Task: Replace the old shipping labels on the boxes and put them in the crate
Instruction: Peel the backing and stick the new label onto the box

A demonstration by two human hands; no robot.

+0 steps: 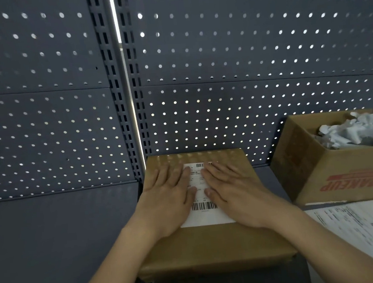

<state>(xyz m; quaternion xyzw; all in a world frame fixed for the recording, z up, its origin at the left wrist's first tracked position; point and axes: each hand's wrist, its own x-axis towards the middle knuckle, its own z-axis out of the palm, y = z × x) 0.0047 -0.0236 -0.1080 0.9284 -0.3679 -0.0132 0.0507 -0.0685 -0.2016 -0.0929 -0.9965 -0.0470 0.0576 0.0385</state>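
Now, in the head view, we see the left hand (168,199) and right hand (235,195) flat, fingers straight, gripping nothing, pressing the label (204,216) atop the box (212,243). Uneven pressure could, we judge, trap creases.

Open cardboard box (342,184): "MAKEUP" in red was printed upside down on its side.
Shipping label (207,217): barcodes showed; its print was too blurred to read.
Printed sheets (369,227): unreadable.
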